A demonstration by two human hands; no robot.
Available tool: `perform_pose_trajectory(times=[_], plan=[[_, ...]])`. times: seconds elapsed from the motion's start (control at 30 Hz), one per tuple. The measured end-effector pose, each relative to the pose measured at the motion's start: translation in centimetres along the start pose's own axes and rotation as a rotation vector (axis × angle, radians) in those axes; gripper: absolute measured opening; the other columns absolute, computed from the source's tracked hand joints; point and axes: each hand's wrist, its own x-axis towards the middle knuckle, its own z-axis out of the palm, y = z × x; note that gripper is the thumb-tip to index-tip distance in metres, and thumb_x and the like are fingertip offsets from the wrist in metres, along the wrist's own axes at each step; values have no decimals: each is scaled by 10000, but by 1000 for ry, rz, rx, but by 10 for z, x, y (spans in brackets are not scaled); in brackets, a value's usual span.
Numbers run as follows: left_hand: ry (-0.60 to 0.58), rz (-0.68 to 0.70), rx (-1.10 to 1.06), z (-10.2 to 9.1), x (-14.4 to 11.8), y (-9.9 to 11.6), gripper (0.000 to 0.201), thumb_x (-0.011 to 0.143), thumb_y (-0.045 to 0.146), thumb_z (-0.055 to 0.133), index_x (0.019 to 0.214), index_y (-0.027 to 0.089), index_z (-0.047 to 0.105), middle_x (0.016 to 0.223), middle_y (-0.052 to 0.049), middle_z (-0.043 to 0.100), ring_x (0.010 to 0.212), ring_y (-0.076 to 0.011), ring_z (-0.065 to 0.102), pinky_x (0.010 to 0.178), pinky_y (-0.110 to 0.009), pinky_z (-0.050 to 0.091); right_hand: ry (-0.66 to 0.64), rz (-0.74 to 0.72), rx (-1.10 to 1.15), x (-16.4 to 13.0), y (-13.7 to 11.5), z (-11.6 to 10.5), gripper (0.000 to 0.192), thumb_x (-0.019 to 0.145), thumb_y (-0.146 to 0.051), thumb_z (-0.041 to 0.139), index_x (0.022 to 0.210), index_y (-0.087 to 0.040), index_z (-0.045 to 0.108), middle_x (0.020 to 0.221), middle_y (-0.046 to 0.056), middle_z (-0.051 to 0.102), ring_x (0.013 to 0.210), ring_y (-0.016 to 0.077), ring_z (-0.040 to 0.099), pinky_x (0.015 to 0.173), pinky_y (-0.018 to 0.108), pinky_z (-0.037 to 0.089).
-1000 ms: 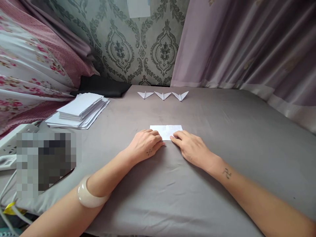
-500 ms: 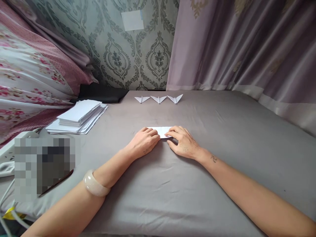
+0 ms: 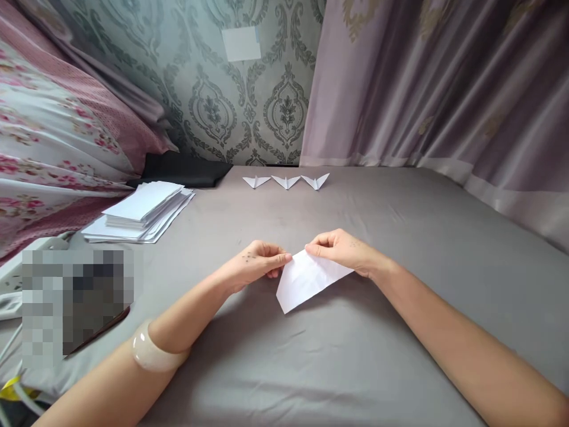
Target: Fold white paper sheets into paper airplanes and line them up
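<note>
I hold one folded paper sheet (image 3: pixel 306 280) above the grey bed (image 3: pixel 400 237), my left hand (image 3: pixel 253 267) and right hand (image 3: pixel 344 252) both with fingers pinched on its top edge. Three paper planes (image 3: pixel 285 181) line up ahead; one paper stack (image 3: pixel 142 210) lies left.

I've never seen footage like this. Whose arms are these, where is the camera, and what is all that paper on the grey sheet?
There is no machine here: a person wears a camera on the head, looking down at their own bare hands. The left hand and right hand together pinch a folded white paper, lifted off the grey sheet. Further back lie three small folded paper planes in a row. To the left sits a stack of white sheets. Patterned wallpaper and a curtain stand behind.
</note>
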Motion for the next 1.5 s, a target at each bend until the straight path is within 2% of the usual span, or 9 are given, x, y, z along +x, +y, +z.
perform_pose_trajectory(times=[0.07,0.23,0.37,0.47,0.57,0.77,1.03,1.33,1.5], plan=[[27,-27,91,0,4,-5,386,793,524,602,780,139,633,630,24,487,599,-102,435,557,-223,333,19,-21,-91,8,8,2,331,785,-489,605,779,-167,682,738,1,611,692,129,532,631,259,406],[155,41,426,3,14,-10,381,850,503,485,758,159,620,631,21,507,569,-114,421,508,-230,287,80,-119,-290,24,18,5,291,823,-436,534,770,-194,687,774,2,611,693,131,512,620,260,382],[224,97,668,5,18,-16,307,877,420,471,753,173,604,640,5,549,580,-134,475,511,-237,314,198,-143,-427,33,26,10,248,804,-402,561,702,-209,679,884,15,625,719,128,532,637,260,395],[290,237,782,6,19,-23,201,877,356,504,940,199,612,820,-21,612,678,-153,551,558,-241,387,261,-144,-454,35,31,15,202,797,-388,585,739,-226,692,922,13,628,760,130,549,673,261,408],[225,370,867,5,18,-27,253,929,277,440,1128,241,592,989,-41,611,783,-151,588,625,-244,441,276,-129,-452,35,31,16,203,799,-401,590,760,-231,694,945,14,626,769,133,546,697,275,415],[140,488,1069,0,18,-27,357,997,287,315,1160,246,630,1004,-70,601,846,-160,573,607,-231,438,195,-139,-406,32,31,10,156,781,-347,594,782,-222,687,992,24,604,783,140,536,697,279,423],[81,532,1180,-5,19,-28,372,1012,264,286,1196,220,607,1021,-79,596,838,-158,550,601,-235,423,163,-158,-344,32,35,10,125,764,-325,614,731,-217,668,999,11,595,736,119,523,668,274,417],[34,521,1242,-5,18,-24,379,1009,226,261,1248,187,553,1047,-93,584,835,-166,539,628,-247,436,239,-249,-424,25,36,14,133,818,-289,598,845,-254,723,930,4,626,790,132,566,695,268,425],[21,532,1271,-5,17,-26,374,1002,213,266,1247,183,548,1036,-90,587,834,-173,536,643,-260,442,241,-258,-424,25,37,16,136,833,-285,600,804,-245,726,879,0,630,767,127,564,661,257,411]])
